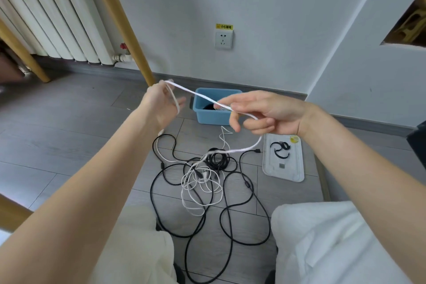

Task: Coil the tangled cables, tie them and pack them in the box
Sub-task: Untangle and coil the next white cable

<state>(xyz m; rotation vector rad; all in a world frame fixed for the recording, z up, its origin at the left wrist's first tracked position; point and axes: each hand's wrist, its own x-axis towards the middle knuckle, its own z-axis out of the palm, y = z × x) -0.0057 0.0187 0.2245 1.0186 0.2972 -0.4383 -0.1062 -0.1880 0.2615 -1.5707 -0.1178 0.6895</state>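
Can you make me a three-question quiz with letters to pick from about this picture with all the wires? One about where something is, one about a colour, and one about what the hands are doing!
1. Where is the box?
A. On the floor by the wall, beyond the tangled cables
B. On the person's lap
C. On the white lid

2. What colour is the box?
A. Red
B. Blue
C. Yellow

3. What is happening to the white cable?
A. It lies untouched on the floor
B. It is plugged into the wall socket
C. It is stretched between both hands

Answers: 1 A, it stands on the grey floor near the baseboard. 2 B, its walls are light blue. 3 C, the left hand has it looped around the fingers and the right hand pinches it.
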